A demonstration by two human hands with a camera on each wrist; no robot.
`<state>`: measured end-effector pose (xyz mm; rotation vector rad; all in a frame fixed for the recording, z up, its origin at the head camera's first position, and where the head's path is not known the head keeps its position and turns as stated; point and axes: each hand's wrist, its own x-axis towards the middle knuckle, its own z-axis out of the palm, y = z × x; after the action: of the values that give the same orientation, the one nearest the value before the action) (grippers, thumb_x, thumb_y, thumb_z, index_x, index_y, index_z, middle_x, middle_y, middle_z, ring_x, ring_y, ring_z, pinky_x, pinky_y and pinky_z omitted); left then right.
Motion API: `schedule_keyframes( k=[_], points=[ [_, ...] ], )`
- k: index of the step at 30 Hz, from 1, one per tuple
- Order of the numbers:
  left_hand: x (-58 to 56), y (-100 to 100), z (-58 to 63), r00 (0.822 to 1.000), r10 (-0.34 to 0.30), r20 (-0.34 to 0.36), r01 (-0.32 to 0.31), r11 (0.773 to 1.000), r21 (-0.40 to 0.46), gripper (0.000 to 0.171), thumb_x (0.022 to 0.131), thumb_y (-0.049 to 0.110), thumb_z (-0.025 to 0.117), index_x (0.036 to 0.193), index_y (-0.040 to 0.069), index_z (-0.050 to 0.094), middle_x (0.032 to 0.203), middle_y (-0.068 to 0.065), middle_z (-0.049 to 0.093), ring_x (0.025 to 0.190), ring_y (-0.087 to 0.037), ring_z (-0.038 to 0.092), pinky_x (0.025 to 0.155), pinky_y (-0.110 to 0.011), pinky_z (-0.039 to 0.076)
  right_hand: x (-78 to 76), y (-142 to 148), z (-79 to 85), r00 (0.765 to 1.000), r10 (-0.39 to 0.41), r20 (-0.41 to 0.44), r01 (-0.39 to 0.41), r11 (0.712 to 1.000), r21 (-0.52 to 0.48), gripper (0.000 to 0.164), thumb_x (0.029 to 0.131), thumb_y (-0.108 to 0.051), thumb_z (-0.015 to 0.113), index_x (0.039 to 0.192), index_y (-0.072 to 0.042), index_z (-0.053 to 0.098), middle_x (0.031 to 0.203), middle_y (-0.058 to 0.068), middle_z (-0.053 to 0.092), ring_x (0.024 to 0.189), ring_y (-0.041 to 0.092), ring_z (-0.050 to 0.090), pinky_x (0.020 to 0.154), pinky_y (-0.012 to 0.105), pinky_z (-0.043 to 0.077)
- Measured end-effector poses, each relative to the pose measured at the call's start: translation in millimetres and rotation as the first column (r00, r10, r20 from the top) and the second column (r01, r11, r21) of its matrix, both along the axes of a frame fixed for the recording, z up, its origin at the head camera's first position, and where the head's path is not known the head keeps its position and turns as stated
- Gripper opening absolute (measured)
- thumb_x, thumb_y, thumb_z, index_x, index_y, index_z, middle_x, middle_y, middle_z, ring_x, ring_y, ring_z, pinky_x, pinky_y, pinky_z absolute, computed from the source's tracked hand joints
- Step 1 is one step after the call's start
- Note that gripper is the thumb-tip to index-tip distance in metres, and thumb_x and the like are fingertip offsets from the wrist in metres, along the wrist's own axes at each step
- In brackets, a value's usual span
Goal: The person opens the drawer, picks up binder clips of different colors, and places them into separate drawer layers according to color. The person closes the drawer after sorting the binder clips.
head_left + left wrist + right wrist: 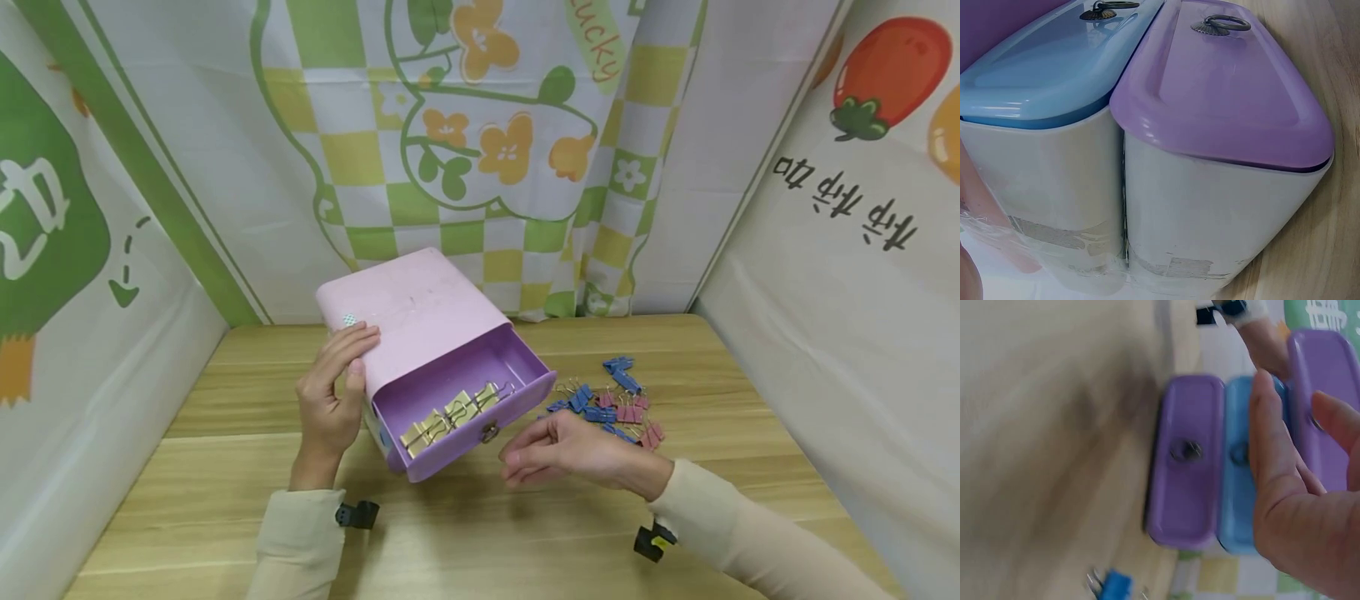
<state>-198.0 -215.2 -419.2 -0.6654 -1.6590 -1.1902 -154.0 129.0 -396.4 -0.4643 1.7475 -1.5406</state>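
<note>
A pink-topped drawer box [420,308] stands on the table with its top purple drawer [521,402] pulled out. Several gold binder clips [459,408] lie in a row inside that drawer. My left hand [330,404] rests on the box's left edge, fingers laid on the top. Just in front of the drawer's ring pull [489,432] is my right hand [577,450]; it holds nothing, and the thumb stands apart from the fingers in the right wrist view. Closed blue [1054,69] and purple [1229,94] lower drawers fill the left wrist view.
Blue binder clips [600,414] and pink binder clips [632,412] lie loosely piled on the wooden table [247,517], right of the box. A patterned curtain [480,242] hangs behind the table, with printed cloth walls on both sides.
</note>
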Motion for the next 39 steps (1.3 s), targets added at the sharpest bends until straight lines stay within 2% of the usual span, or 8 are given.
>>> schedule_keyframes(
  k=[4, 11, 17, 21, 24, 33, 36, 39],
  points=[
    [0.7, -0.3, -0.5, 1.000, 0.001, 0.001, -0.001, 1.000, 0.001, 0.032, 0.093, 0.003, 0.053, 0.112, -0.006, 0.077, 0.119, -0.025, 0.076, 0.131, -0.026, 0.067, 0.124, -0.043, 0.046, 5.6, -15.1, -12.4, 0.999, -0.005, 0.054, 0.009, 0.997, -0.073, 0.042, 0.100, -0.020, 0.070, 0.130, 0.010, 0.066, 0.124, 0.030, 0.073, 0.110, 0.027, 0.078, 0.110, 0.050, 0.057],
    [0.6, -0.4, -0.7, 1.000, -0.003, 0.003, 0.003, 1.000, 0.005, 0.033, 0.093, 0.003, 0.053, 0.113, -0.006, 0.077, 0.119, -0.025, 0.076, 0.131, -0.026, 0.067, 0.125, -0.044, 0.045, 11.3, -34.5, -20.3, 0.992, -0.063, 0.112, 0.083, 0.978, -0.191, 0.052, 0.099, -0.020, 0.069, 0.136, 0.015, 0.057, 0.113, 0.008, 0.081, 0.105, 0.017, 0.078, 0.113, 0.051, 0.054],
    [0.3, -0.6, -0.8, 1.000, -0.005, 0.005, 0.005, 1.000, -0.005, 0.033, 0.093, 0.003, 0.053, 0.114, -0.005, 0.077, 0.120, -0.025, 0.076, 0.132, -0.026, 0.066, 0.125, -0.044, 0.045, 14.4, -41.9, -26.3, 0.980, -0.125, 0.154, 0.165, 0.945, -0.284, 0.046, 0.102, -0.019, 0.066, 0.131, 0.016, 0.060, 0.101, 0.001, 0.082, 0.094, 0.012, 0.080, 0.094, 0.029, 0.065],
    [0.1, -0.8, -0.4, 1.000, -0.001, 0.005, 0.001, 1.000, -0.007, 0.034, 0.093, 0.003, 0.053, 0.114, -0.005, 0.077, 0.120, -0.024, 0.077, 0.132, -0.026, 0.066, 0.124, -0.043, 0.046, 14.3, -45.4, -28.5, 0.978, -0.140, 0.156, 0.185, 0.924, -0.333, 0.028, 0.103, -0.021, 0.066, 0.118, 0.002, 0.072, 0.099, 0.002, 0.083, 0.090, 0.011, 0.080, 0.087, 0.024, 0.066],
    [-0.2, -0.9, -0.7, 1.000, -0.002, 0.001, 0.002, 1.000, -0.007, 0.033, 0.093, 0.003, 0.053, 0.114, -0.005, 0.077, 0.120, -0.024, 0.077, 0.132, -0.026, 0.067, 0.124, -0.043, 0.046, 12.1, -47.5, -27.8, 0.978, -0.142, 0.154, 0.189, 0.916, -0.354, 0.018, 0.103, -0.021, 0.067, 0.110, -0.007, 0.076, 0.097, 0.002, 0.083, 0.088, 0.010, 0.080, 0.085, 0.023, 0.066],
    [-0.4, -2.3, -1.3, 1.000, -0.001, 0.010, 0.001, 1.000, -0.003, 0.033, 0.093, 0.003, 0.053, 0.115, -0.005, 0.077, 0.121, -0.024, 0.076, 0.133, -0.025, 0.066, 0.124, -0.042, 0.046, -0.2, -59.5, -22.0, 0.972, -0.177, 0.152, 0.220, 0.912, -0.347, 0.019, 0.102, -0.020, 0.067, 0.112, -0.007, 0.076, 0.098, 0.003, 0.083, 0.088, 0.011, 0.080, 0.085, 0.023, 0.066],
    [-0.4, -2.1, -0.5, 1.000, -0.004, 0.010, 0.004, 1.000, 0.000, 0.033, 0.093, 0.003, 0.053, 0.115, -0.005, 0.077, 0.121, -0.024, 0.076, 0.132, -0.025, 0.066, 0.124, -0.042, 0.046, -4.3, -65.0, -20.2, 0.969, -0.194, 0.153, 0.236, 0.912, -0.335, 0.025, 0.102, -0.021, 0.067, 0.117, -0.003, 0.074, 0.098, 0.003, 0.083, 0.089, 0.012, 0.080, 0.086, 0.023, 0.066],
    [-0.5, -1.6, -0.1, 1.000, -0.009, 0.005, 0.009, 1.000, 0.001, 0.033, 0.093, 0.003, 0.053, 0.114, -0.005, 0.077, 0.121, -0.025, 0.076, 0.132, -0.026, 0.066, 0.123, -0.042, 0.047, -8.3, -69.9, -18.2, 0.964, -0.214, 0.156, 0.255, 0.911, -0.324, 0.035, 0.103, -0.022, 0.067, 0.124, 0.005, 0.070, 0.098, 0.003, 0.083, 0.089, 0.012, 0.081, 0.086, 0.024, 0.066]
  ],
)
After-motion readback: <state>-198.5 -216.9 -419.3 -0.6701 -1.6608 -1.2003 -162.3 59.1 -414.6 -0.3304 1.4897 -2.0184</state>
